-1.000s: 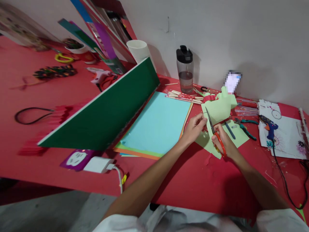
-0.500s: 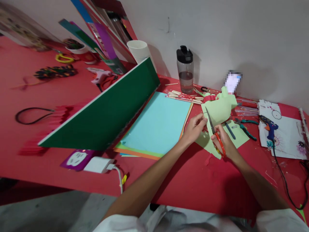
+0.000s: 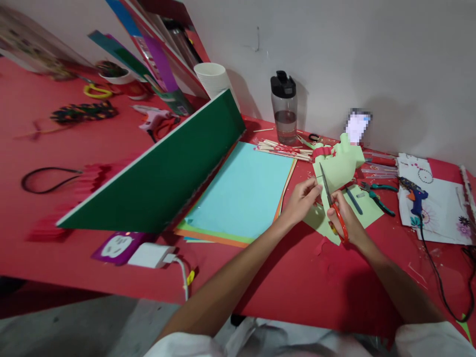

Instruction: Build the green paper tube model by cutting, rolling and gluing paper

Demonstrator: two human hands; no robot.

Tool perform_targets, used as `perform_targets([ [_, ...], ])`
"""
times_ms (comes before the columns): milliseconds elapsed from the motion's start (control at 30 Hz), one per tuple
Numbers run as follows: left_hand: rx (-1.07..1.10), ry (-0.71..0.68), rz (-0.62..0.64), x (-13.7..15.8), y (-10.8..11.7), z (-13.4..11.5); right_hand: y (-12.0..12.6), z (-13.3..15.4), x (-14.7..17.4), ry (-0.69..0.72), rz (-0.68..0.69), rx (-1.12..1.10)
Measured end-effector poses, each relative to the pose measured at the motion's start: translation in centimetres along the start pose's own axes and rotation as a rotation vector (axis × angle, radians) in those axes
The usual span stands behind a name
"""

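My left hand pinches the left edge of a light green sheet of paper, lifted above the table. In my right hand are scissors with orange-red handles, their blades pointing away from me and lying across the paper near its left edge. A short slit shows in that edge near the blade tips. Beneath both hands lies another light green paper with a dark pen-like stick on it. Behind the held sheet are rolled green and red paper pieces, partly hidden.
Pliers and a blue glue gun with a cord lie right. A water bottle, wooden sticks and a leaning phone stand or lie behind. Leftward are stacked coloured sheets and a tilted green board.
My left hand and the held green paper have shifted slightly to the right. The scissors' blades have tilted a little and remain at the paper's left edge.
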State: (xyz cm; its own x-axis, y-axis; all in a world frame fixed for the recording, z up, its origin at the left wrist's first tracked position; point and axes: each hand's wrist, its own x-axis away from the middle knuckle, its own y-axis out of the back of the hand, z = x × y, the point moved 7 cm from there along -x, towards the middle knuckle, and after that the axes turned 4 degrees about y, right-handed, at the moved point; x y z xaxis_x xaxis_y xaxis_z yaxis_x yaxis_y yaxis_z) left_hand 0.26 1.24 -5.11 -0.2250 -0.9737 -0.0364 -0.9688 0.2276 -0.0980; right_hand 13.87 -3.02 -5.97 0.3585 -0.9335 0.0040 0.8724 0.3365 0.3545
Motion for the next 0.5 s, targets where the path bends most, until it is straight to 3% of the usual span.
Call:
perform_targets([
  [500,-0.005,0.033,0.020,-0.17,0.17,0.37,0.19,-0.91,0.08,-0.085,-0.032,-0.020],
])
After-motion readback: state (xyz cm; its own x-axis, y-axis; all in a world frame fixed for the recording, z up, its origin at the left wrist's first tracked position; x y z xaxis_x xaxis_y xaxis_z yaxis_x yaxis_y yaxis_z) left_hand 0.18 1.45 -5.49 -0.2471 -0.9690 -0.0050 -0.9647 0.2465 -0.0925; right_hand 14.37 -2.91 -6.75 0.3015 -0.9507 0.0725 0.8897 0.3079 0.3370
